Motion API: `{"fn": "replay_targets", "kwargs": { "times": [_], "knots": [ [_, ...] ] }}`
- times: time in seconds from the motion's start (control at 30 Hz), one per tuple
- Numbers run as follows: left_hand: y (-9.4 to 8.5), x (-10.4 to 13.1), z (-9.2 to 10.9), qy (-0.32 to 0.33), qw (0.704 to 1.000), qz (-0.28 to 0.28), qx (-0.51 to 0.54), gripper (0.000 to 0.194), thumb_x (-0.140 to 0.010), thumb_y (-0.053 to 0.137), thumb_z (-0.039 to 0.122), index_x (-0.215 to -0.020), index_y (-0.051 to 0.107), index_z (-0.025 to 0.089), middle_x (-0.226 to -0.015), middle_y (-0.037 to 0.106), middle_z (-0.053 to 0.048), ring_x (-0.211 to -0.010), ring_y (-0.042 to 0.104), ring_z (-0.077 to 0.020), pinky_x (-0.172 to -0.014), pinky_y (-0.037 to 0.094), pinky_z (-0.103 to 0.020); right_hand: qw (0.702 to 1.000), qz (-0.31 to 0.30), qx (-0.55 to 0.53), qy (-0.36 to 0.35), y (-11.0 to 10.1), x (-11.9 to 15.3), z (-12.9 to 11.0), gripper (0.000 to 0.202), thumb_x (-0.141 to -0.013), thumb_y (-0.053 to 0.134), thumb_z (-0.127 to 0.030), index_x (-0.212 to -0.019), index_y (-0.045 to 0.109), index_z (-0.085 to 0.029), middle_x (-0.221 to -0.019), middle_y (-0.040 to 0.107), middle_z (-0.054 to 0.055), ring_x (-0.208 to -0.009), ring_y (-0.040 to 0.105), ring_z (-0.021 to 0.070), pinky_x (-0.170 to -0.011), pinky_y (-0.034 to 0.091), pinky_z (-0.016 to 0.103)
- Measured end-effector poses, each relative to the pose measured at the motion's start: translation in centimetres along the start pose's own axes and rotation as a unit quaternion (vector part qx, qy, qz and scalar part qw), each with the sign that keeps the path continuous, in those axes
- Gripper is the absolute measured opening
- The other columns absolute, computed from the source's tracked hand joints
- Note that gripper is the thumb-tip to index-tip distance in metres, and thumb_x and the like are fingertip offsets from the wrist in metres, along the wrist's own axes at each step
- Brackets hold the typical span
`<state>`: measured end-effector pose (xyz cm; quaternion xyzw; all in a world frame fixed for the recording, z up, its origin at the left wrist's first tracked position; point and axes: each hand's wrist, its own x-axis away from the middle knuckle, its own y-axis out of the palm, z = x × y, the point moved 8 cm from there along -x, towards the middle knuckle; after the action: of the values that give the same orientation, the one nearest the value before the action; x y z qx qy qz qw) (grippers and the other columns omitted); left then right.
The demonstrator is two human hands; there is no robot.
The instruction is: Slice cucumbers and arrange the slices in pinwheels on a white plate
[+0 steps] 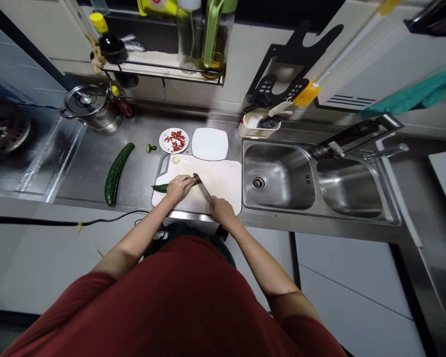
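On a white cutting board (pixel 223 181) lies a green cucumber (pixel 160 188), partly covered by my left hand (pixel 181 188), whose fingers press down on it. My right hand (pixel 222 210) is wrapped round the handle of a knife (pixel 204 191). Its blade reaches up and left to the cucumber's right end, close to my left fingertips. A round cucumber slice (pixel 176 159) rests near the board's upper left corner. Another whole cucumber (pixel 118 173) lies on the steel counter to the left. Small green cucumber ends (pixel 151 148) sit behind the board.
Behind the board stand a plate with chopped red pieces (pixel 164 145) and a white square plate (pixel 210 144). A double sink (pixel 282 171) is at the right. A lidded steel pot (pixel 96 111) and sauce bottle (pixel 122 103) stand back left, below a bottle shelf (pixel 152 62).
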<state>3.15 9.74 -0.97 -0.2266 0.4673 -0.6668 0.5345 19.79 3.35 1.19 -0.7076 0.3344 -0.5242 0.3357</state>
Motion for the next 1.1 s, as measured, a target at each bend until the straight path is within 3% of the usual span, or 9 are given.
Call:
{"fn": "replay_targets", "kwargs": {
  "times": [0.33,0.7,1.1],
  "knots": [
    [-0.2,0.1,0.2,0.026,0.999,0.029,-0.005,0.029,-0.095,0.047,0.035,-0.109,0.071,0.026,-0.106,0.069,-0.005,-0.096,0.06,-0.0182,-0.086,0.047,-0.032,1.0,0.015,0.002,0.005,-0.3,-1.3,-1.2,0.025,-0.095,0.036,-0.018,-0.11,0.056,-0.014,-0.1,0.068,0.014,-0.092,0.066,0.0251,-0.074,0.047,0.031],
    [0.0,0.1,0.0,0.031,0.999,0.029,-0.007,0.028,-0.094,0.048,0.034,-0.109,0.071,0.026,-0.104,0.068,-0.006,-0.095,0.06,-0.0181,-0.085,0.048,-0.032,1.0,-0.017,0.006,0.016,0.7,0.0,-0.4,0.026,-0.096,0.035,-0.02,-0.11,0.056,-0.014,-0.099,0.068,0.015,-0.093,0.066,0.026,-0.075,0.048,0.033],
    [-0.1,0.0,0.1,0.03,0.999,0.029,-0.013,0.029,-0.094,0.048,0.034,-0.11,0.071,0.025,-0.105,0.068,-0.006,-0.096,0.06,-0.0186,-0.085,0.048,-0.032,1.0,0.006,0.002,0.01,0.5,-1.9,-1.3,0.024,-0.095,0.037,-0.017,-0.109,0.055,-0.013,-0.101,0.067,0.015,-0.094,0.066,0.0242,-0.076,0.047,0.031]
  ]
}}
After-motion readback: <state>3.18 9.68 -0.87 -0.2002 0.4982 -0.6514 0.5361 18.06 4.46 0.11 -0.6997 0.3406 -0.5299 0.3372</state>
